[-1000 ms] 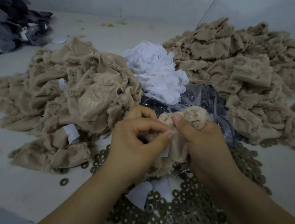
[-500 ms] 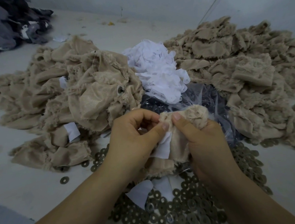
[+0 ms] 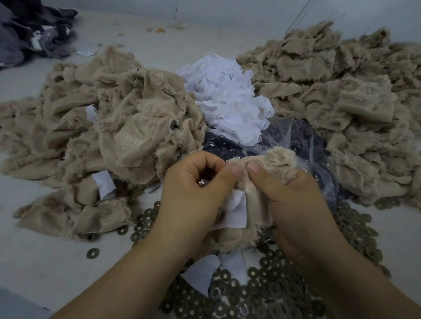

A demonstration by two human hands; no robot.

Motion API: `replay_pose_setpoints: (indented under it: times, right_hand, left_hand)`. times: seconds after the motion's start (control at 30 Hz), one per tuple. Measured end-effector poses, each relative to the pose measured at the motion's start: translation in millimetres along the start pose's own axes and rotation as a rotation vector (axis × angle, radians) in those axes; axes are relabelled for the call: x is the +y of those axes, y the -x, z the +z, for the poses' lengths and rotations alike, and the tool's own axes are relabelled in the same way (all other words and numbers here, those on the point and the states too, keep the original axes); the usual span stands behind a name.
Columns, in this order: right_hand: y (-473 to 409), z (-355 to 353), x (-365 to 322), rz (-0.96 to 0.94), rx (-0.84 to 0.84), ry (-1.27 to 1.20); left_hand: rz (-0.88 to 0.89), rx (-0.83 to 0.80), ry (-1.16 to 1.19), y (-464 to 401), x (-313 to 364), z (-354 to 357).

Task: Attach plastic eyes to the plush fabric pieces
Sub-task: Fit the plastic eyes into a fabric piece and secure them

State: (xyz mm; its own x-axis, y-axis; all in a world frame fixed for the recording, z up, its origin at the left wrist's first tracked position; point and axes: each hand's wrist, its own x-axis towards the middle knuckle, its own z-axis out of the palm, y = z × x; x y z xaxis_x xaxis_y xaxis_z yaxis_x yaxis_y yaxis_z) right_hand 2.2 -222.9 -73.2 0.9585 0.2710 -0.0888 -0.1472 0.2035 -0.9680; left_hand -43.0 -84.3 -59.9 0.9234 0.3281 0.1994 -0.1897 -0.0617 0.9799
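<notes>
Your left hand (image 3: 195, 196) and right hand (image 3: 287, 190) share a pinching grip on one tan plush piece (image 3: 278, 164), thumbs meeting at its top edge, above the tabletop (image 3: 31, 271). Just behind it, a clear plastic bag (image 3: 296, 139) holds small dark parts, probably the eyes. Metal washers (image 3: 255, 305) lie loose below your wrists.

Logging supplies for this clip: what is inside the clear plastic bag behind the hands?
The clear plastic bag holds small dark pieces, too indistinct to identify. White fabric scraps and both hands cover part of it.
</notes>
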Motion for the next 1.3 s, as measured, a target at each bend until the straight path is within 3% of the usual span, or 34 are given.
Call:
replay_pose_setpoints:
  times: [0.33, 0.43, 0.57, 0.7, 1.3]
  right_hand:
    - [1, 3, -3, -0.012, 0.051, 0.011]
    - [1, 4, -5, 0.116, 0.076, -0.049]
    - [3, 6, -10, 0.304, -0.039, -0.241]
    - [4, 6, -12, 0.264, -0.136, -0.241]
    - [5, 14, -18, 0.358, -0.151, -0.396]
  left_hand:
    - [0.024, 0.017, -0.002, -1, -4, -2]
    - [0.037, 0.013, 0.000, -1, -5, -2]
    - [0.046, 0.008, -0.026, -2, -7, -1]
    - [0.028, 0.011, -0.009, -2, -7, 0]
    - [-0.107, -0.080, 0.141, -6, -2, 1]
